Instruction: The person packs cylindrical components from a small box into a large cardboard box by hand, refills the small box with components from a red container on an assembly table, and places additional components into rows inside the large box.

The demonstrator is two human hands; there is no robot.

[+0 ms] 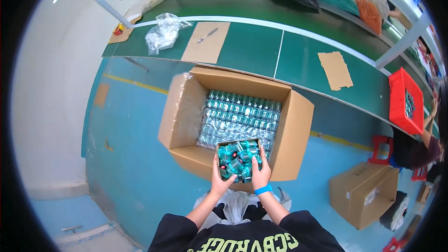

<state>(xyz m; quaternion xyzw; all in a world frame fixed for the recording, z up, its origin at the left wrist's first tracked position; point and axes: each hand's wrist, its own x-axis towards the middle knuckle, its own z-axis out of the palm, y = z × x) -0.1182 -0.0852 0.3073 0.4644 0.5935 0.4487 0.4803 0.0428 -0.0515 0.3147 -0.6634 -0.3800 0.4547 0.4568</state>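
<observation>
Between my two hands is a small cardboard box (257, 141) heaped with loose teal see-through plastic pieces (235, 162). My left hand (219, 179) grips its left side, thumb over the near edge. My right hand (262, 172), with a blue wristband below it, holds the right side, thumb resting over the pieces. The small box is above the near edge of a large open carton (291, 130). Inside that carton, rows of similar teal pieces (242, 109) stand in order, the nearer ones under clear plastic film (224, 133).
A green workbench (254, 49) runs beyond the carton, bearing a crumpled plastic bag (165, 32), cardboard sheets (335, 70) and a pen (207, 35). A red crate (396, 98) stands at its right, near another person's arm (427, 133). Another open carton (359, 193) sits on the floor at right.
</observation>
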